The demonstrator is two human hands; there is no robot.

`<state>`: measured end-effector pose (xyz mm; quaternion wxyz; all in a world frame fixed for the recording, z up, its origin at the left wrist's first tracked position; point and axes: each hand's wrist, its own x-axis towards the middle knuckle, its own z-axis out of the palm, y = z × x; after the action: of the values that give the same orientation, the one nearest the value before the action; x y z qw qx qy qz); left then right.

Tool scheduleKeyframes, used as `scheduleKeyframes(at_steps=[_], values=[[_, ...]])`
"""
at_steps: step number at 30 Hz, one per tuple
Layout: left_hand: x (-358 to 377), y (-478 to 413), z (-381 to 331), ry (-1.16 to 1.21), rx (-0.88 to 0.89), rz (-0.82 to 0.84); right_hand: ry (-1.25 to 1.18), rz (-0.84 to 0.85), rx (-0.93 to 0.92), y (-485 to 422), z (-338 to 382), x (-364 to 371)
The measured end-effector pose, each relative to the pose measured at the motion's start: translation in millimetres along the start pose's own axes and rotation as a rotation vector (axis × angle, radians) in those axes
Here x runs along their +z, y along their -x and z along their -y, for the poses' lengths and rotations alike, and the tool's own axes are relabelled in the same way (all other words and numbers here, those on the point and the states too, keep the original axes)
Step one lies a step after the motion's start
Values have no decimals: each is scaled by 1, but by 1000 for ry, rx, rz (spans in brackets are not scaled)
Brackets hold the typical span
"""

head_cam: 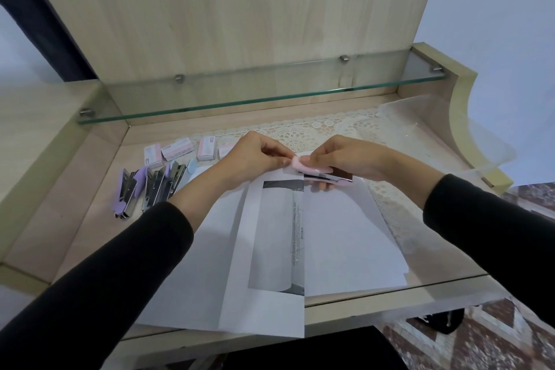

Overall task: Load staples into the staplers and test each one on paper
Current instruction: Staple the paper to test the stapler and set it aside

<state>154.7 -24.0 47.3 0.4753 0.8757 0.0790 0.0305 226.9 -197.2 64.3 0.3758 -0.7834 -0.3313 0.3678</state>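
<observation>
Landmark: glass shelf, sitting on small metal pegs.
Behind and above the shelf: pale wood back panel, grain running vertically.
Below the shelf: desk of the same pale wood, with a white lace mat lying toward its back.
Right of the shelf: curved side panel, then white wall.
Far below-right: patterned brown-and-white floor.
Upper left: dark upright strip (frame or curtain, cannot tell).
Light: soft, even.

Item count: four staple boxes, one pink stapler, at least three further staplers lying open at the left (exact number unclear), several overlapping paper sheets, one lace mat, one glass shelf, one worktop.
</observation>
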Motion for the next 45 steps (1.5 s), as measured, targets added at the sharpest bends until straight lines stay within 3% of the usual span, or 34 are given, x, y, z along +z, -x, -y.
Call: scheduleKeyframes(at_steps=[11,17,38,45], values=[[1,0,1,53,38,-107,5,-244,-118,-7,-4,11],[2,3,2,47,46,-115,40,-296,-173,-8,-5,18],[11,10,2,18,117,-212,136,-269,-163,-12,-9,21],[9,8,6,72,123,-194,277,-346,-197,-15,-9,28]])
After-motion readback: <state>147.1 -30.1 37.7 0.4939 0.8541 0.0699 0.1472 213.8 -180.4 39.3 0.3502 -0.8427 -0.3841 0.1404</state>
